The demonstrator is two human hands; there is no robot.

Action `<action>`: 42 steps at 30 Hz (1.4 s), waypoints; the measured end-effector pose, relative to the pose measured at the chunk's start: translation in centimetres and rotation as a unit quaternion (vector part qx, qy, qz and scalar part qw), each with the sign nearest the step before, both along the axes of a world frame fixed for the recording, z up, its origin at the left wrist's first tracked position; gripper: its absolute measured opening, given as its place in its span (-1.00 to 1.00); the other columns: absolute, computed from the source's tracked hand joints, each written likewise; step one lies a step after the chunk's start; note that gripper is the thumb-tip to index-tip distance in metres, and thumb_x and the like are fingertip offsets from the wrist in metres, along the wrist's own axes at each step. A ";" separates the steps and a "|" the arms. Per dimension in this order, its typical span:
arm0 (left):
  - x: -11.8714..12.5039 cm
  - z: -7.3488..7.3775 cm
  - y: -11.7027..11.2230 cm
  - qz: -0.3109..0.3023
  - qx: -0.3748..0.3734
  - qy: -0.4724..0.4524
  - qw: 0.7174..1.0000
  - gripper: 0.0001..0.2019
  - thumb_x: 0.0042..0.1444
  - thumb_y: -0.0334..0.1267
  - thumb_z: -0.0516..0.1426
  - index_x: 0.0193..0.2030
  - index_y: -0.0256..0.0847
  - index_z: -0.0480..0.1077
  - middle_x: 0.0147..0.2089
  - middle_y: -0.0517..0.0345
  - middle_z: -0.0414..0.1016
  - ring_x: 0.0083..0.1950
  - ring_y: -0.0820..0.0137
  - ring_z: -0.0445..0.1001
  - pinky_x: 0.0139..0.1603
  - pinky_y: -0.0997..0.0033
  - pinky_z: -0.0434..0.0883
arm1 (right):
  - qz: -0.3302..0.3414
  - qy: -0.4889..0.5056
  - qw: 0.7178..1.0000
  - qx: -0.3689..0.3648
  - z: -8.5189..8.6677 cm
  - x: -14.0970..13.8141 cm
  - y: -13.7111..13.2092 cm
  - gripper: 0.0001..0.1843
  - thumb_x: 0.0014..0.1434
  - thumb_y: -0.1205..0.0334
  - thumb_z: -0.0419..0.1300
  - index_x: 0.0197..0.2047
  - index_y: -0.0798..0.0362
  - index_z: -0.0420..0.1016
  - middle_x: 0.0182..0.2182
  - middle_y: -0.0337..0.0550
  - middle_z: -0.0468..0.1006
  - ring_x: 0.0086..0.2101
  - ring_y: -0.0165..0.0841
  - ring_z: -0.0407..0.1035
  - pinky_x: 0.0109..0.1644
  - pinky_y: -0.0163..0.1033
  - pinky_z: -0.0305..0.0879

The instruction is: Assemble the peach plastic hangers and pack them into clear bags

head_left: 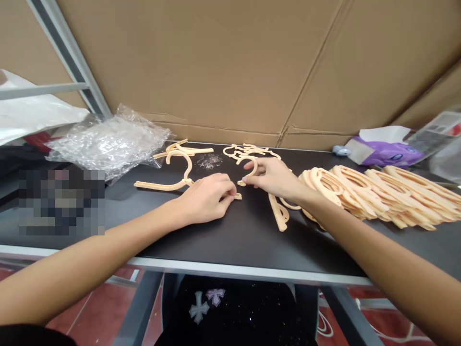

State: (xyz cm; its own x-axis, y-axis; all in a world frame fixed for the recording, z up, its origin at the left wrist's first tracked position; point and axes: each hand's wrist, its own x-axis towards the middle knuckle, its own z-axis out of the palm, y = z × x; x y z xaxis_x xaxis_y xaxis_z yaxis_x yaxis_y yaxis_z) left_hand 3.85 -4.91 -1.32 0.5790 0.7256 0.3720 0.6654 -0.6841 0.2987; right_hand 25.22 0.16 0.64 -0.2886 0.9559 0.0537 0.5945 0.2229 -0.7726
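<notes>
My left hand (211, 197) is closed low over the black table, pinching a cream plastic hanger arm (238, 196) whose end sticks out past the fingertips. Just beside it lies a cream hanger part (162, 185) with a curved hook (188, 166); the hand hides where it ends. Between thumb and fingers, my right hand (272, 178) grips a cream plastic hanger hook (255, 167), its foot pointing towards the left hand. Under the right wrist a flat hanger arm (277, 214) rests on the table.
Overlapping cream hanger pieces (382, 197) spread along the right side. More loose parts lie at the back, in a left bunch (194, 151) and a middle bunch (248, 151). Clear plastic bags (111, 139) sit left; a purple tissue pack (387, 151) stands back right. Cardboard (216, 62) walls the rear.
</notes>
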 end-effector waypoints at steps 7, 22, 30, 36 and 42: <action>0.3 0.3 -0.2 -0.001 -0.002 0.019 1.000 -0.85 0.32 -0.40 0.12 -0.21 -0.27 0.54 -0.12 -0.01 0.59 -0.07 0.20 0.57 -0.01 0.18 0.51 | -0.001 0.002 0.999 -0.053 0.8 -3.5 2.3 -0.89 0.12 0.44 0.34 -0.30 0.13 0.49 -0.52 -0.19 0.61 -0.52 -0.43 0.45 -0.33 -0.31 0.40; 0.3 0.5 -0.3 0.016 -0.021 0.034 0.999 -0.84 0.33 -0.39 0.11 -0.21 -0.26 0.54 -0.14 0.00 0.58 -0.09 0.22 0.56 -0.07 0.21 0.51 | 0.002 -0.335 0.936 0.113 1.7 -3.4 8.9 -0.74 0.18 0.37 0.31 -0.07 0.10 0.72 -0.05 0.16 0.69 -0.02 -0.06 0.56 0.02 -0.14 0.39; 0.3 0.6 -0.2 0.011 -0.025 0.021 0.999 -0.85 0.32 -0.39 0.11 -0.21 -0.25 0.53 -0.13 0.02 0.59 -0.12 0.24 0.56 -0.08 0.22 0.50 | 0.050 -0.340 0.923 0.176 1.5 -3.1 7.7 -0.79 0.32 0.28 0.19 -0.12 0.07 0.68 -0.09 0.03 0.68 -0.10 -0.22 0.50 -0.06 -0.23 0.28; 0.2 0.3 0.0 0.018 -0.004 0.017 1.000 -0.85 0.31 -0.39 0.12 -0.25 -0.23 0.53 -0.16 0.03 0.58 -0.14 0.24 0.56 -0.09 0.23 0.50 | 0.061 -0.216 0.957 0.185 5.0 -2.2 3.9 -0.79 0.34 0.24 0.19 -0.27 0.09 0.63 -0.37 -0.13 0.65 -0.32 -0.33 0.44 -0.19 -0.25 0.22; -0.1 0.4 0.3 0.033 -0.006 -0.001 0.999 -0.86 0.29 -0.36 0.14 -0.27 -0.22 0.52 -0.19 0.06 0.57 -0.14 0.26 0.57 -0.06 0.26 0.49 | 0.095 -0.168 0.970 0.149 4.8 -0.7 -1.7 -0.75 0.39 0.24 0.08 -0.17 0.08 0.60 -0.37 -0.17 0.60 -0.34 -0.33 0.42 -0.22 -0.25 0.19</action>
